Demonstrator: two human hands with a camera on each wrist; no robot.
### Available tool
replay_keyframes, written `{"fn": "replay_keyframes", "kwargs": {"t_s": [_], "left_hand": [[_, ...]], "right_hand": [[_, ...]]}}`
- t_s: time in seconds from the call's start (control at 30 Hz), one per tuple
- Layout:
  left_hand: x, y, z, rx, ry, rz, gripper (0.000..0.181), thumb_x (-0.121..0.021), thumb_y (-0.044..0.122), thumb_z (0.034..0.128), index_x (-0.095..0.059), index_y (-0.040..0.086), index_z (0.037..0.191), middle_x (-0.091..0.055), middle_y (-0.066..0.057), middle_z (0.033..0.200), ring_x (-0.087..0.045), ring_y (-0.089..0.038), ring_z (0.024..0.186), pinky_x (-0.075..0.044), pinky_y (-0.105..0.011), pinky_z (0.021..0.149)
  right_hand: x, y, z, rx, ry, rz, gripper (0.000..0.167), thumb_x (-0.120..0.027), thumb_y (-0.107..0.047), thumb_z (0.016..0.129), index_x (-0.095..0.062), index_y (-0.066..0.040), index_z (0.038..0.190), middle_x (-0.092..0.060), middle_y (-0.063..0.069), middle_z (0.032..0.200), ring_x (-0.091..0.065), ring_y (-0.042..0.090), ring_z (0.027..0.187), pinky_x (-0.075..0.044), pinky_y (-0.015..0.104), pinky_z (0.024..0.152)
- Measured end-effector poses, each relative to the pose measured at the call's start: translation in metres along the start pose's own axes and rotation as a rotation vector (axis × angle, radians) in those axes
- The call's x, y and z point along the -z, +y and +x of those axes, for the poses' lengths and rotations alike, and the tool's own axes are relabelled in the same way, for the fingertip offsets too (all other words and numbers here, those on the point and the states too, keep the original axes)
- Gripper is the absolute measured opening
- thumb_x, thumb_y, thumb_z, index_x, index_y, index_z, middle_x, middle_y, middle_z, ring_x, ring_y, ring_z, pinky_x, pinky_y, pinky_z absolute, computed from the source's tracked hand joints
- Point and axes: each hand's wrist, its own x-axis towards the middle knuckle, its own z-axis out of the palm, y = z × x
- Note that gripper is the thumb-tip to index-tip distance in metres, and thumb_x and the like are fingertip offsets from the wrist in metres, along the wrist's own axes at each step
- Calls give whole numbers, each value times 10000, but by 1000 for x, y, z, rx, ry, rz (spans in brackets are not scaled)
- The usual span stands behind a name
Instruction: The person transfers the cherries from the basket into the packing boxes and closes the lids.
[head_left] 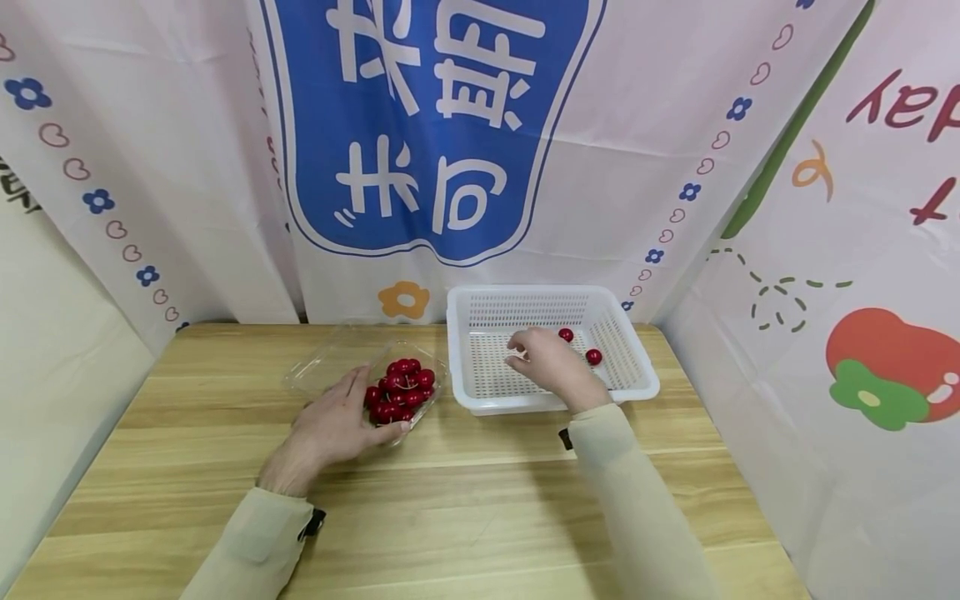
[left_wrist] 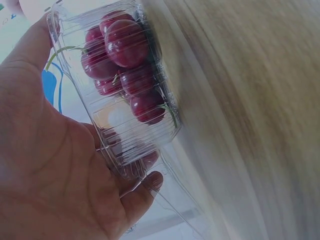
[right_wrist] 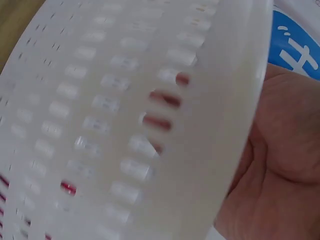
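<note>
My left hand (head_left: 330,425) holds a clear plastic box (left_wrist: 140,145) of red cherries (head_left: 401,392) by its side, the thumb on the near edge and the fingers round the far side. Stems show on some of the cherries. Inside the white slotted basket (head_left: 480,403), my right hand (head_left: 551,362) hovers with fingers loosely bent and a gap between thumb and forefinger; I see nothing held. Two loose cherries, one at the back (head_left: 566,334) and one further right (head_left: 594,357), lie in the basket. In the right wrist view, the basket wall (right_wrist: 220,110) partly hides the fingers.
The box's clear lid (head_left: 318,367) lies folded back on the wooden table (head_left: 450,517), left of the cherries. A printed cloth (head_left: 360,283) hangs behind the table, and another printed wall covering (head_left: 787,417) stands on the right.
</note>
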Motion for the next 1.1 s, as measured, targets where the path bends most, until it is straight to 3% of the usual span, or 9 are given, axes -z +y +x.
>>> {"fn": "replay_keyframes", "kwargs": {"t_s": [0.13,0.37,0.63,0.87,1.1], "left_hand": [[0,0,0,0,0,4,1405,-766,869,960,-221,-97,1823,-288,-409,1874,-416,-658,1685,-454,-813,1317],[0,0,0,3,-5,7,1409,-760,875,960,-221,-101,1822,-286,-405,1878,-411,-655,1690,-452,-818,1317],[1,0,0,2,-4,2,1410,-766,878,952,-235,-99,1819,-295,-402,1875,-421,-654,1685,-459,-817,1311],[0,0,1,8,-5,1,1419,-758,892,949,-231,-95,1822,-286,-395,1882,-418,-650,1688,-460,-817,1310],[0,-1,1,11,-15,10,1414,-748,889,960,-214,-92,1827,-269,-398,1886,-404,-656,1693,-456,-820,1312]], "right_hand": [[3,15,-3,-10,-69,-33,264,-810,-193,1121,-830,-22,1320,-851,164,1305,-792,328,1255,-653,530,1154],[9,39,-8,-52,-165,-74,176,-847,-127,1088,-839,-50,1246,-852,117,1202,-771,244,1085,-677,482,1035],[18,54,-15,-118,-309,-106,192,-784,-25,1056,-833,-59,1238,-811,110,1162,-697,229,996,-623,391,901],[23,60,-19,-195,-367,-140,265,-685,25,992,-844,-118,1149,-811,91,1241,-657,239,983,-543,364,815],[20,65,-21,-281,-369,-98,179,-655,-25,1000,-781,-150,981,-749,55,1069,-614,237,907,-488,357,759]]}}
